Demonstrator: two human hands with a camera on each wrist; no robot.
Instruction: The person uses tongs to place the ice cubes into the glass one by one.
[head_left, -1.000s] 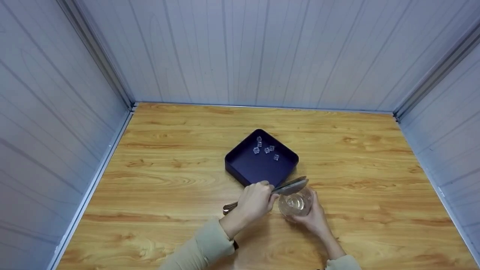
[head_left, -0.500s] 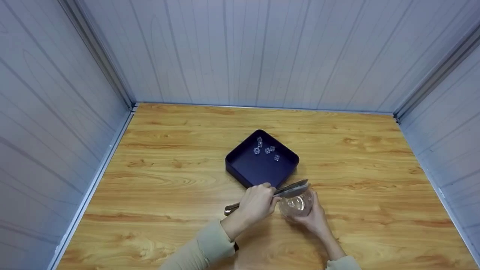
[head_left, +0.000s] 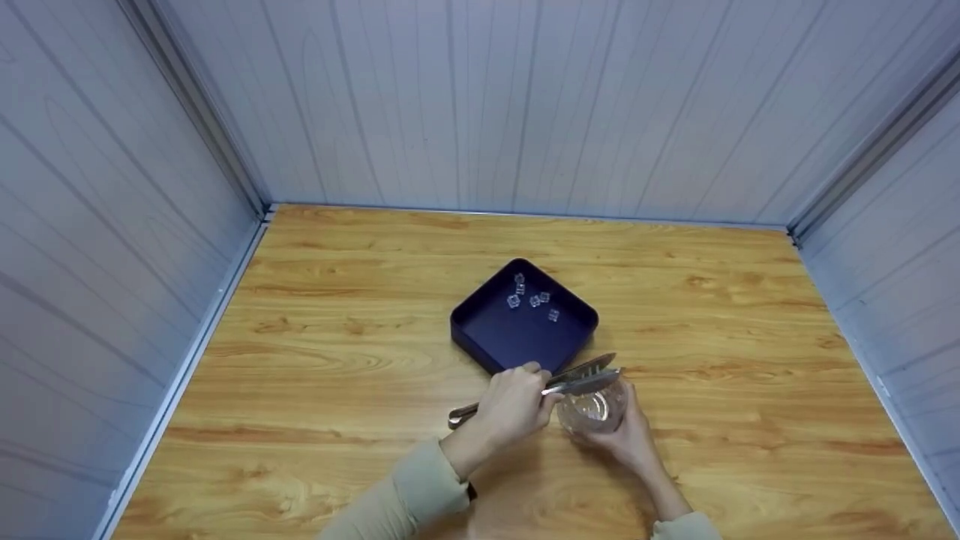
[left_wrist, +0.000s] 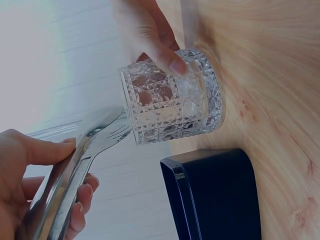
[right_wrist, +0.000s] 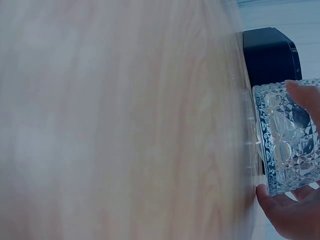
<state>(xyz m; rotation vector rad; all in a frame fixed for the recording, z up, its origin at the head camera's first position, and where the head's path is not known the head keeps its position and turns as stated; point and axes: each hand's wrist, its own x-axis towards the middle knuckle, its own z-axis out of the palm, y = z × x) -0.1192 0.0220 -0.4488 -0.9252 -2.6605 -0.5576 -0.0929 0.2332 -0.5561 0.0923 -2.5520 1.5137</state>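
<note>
My left hand grips a pair of metal serving tongs by its arms. One end of the tongs is a slotted fork, the other a smooth spoon-like blade; the two tips stand apart over the mouth of a cut-glass tumbler. Nothing shows between the tips. My right hand is wrapped around the tumbler's side, thumb on one face and fingers on the other. The tumbler stands upright on the wooden table. Beyond the hands sits a dark blue square tray with several small clear cubes toward its far corner.
The tray's near corner lies just behind the tongs and my left hand. Pale panel walls enclose the wooden table at the back and both sides.
The tips of the tongs have spread apart over the tumbler, so a gap now shows between them. Both hands, the tumbler, the tray and the cubes keep almost the same places.
</note>
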